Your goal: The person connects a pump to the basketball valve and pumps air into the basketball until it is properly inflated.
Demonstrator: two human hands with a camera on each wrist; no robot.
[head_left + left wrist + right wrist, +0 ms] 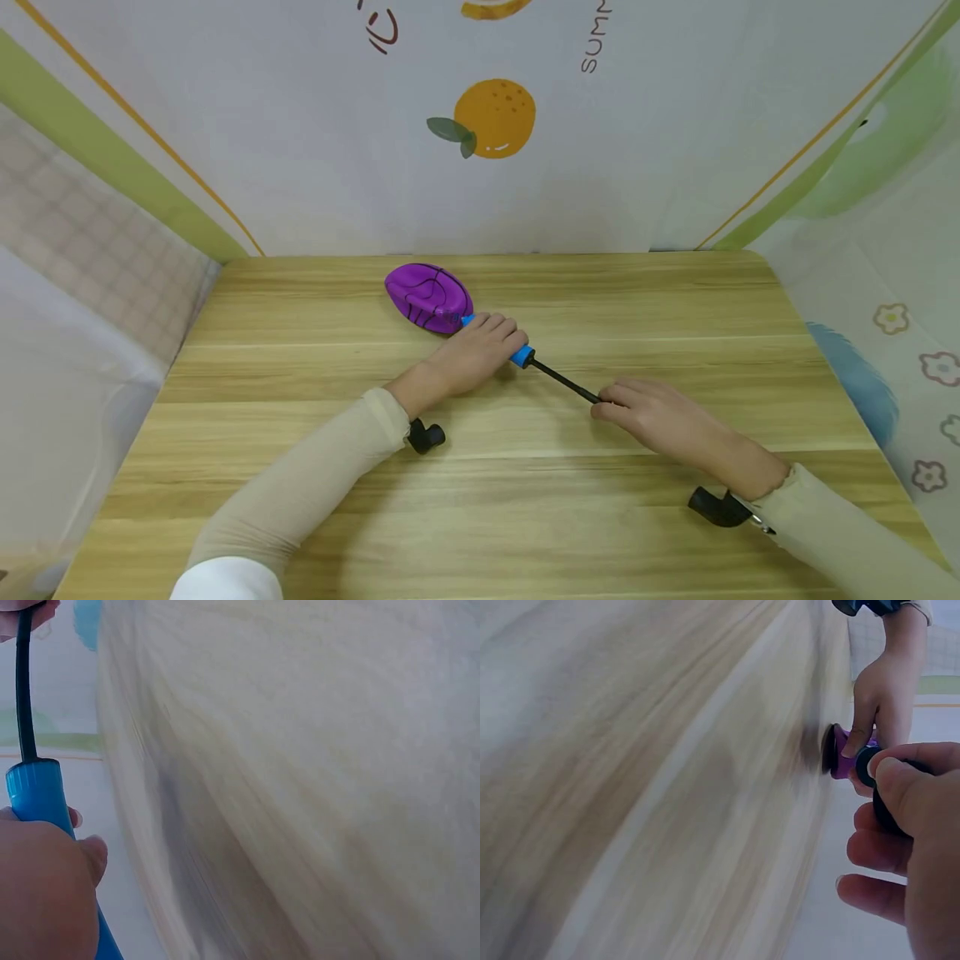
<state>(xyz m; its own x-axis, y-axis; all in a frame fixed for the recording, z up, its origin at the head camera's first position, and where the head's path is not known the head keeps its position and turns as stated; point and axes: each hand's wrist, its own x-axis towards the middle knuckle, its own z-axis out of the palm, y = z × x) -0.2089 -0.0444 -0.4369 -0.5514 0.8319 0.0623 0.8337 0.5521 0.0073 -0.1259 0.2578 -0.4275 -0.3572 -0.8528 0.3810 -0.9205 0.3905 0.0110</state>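
Observation:
A purple ball (427,293) with black lines, dented and partly flat, lies toward the back of the table. My left hand (478,354) grips the blue barrel (521,357) of a hand pump, whose far end meets the ball's right side. From the barrel a thin black rod (564,380) runs out toward my right hand (663,418). In the right wrist view, thumb and fingers of that hand hold the pump's black handle (889,811). The left wrist view shows the fingers wrapped round the barrel, with the rod drawn out long.
The wood-grain table (525,517) spreads under both arms. A white cloth with a printed orange (495,119) hangs behind its back edge, and patterned cloths flank both sides. Each wrist carries a small black camera (426,437).

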